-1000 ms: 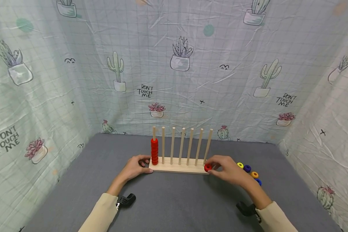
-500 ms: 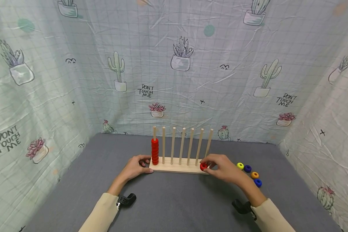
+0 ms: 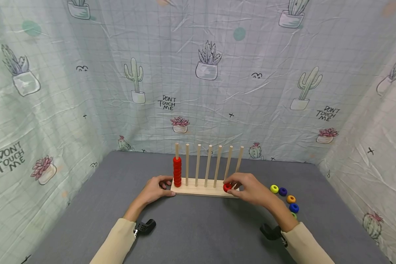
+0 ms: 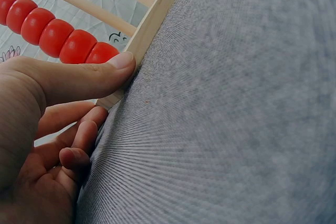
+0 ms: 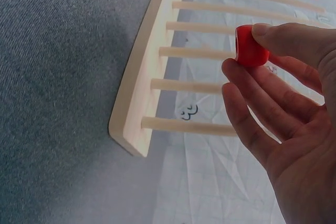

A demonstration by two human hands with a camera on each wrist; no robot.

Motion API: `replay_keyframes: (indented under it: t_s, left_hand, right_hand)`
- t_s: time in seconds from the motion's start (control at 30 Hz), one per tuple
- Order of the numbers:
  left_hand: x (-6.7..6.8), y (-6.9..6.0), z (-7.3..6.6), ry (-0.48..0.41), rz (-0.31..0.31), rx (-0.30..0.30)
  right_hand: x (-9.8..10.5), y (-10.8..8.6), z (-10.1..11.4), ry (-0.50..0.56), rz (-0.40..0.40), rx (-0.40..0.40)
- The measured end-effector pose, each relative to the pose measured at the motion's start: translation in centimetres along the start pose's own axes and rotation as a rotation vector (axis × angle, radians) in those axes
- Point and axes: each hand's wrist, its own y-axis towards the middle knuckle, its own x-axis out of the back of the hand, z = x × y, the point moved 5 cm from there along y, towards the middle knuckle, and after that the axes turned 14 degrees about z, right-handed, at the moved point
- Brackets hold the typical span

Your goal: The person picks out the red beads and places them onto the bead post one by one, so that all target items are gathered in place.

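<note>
A wooden peg rack stands on the grey table, its pale base carrying several upright pegs. Red beads are stacked on the leftmost peg; the other pegs hold no beads. My left hand grips the base's left end, the thumb on its front edge. Between thumb and fingers of my right hand is a red bead. In the head view that bead appears in front of the right-hand pegs, above the base. The right wrist view shows it off the pegs.
To the right of my right hand lie loose beads: yellow, purple, orange, blue and a green one partly behind the forearm. A cactus-print cloth hangs behind and at both sides.
My right hand has moved left along the rack with the red bead, away from the rightmost peg. A green bead now shows beside the right forearm. The left hand keeps its hold.
</note>
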Motion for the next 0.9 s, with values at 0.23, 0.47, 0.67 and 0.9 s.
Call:
replay_keyframes:
  t_s: [0.23,0.47,0.67,0.9]
  left_hand:
    - [0.0,0.1,0.2,-0.001,0.001,-0.001]
    - [0.0,0.2,0.1,0.005,0.002,-0.004]
    - [0.0,0.0,-0.1,0.003,0.002,-0.007]
    - [0.0,0.0,0.0,0.004,0.002,-0.006]
  right_hand:
    - [-0.3,0.7,0.6,-0.008,0.018,0.008]
    - [-0.6,1.3,0.8,0.014,0.019,0.023]
    - [-0.5,1.8,1.1,-0.004,0.009,0.039]
    - [-0.3,2.7,2.1,0.008,0.004,0.052]
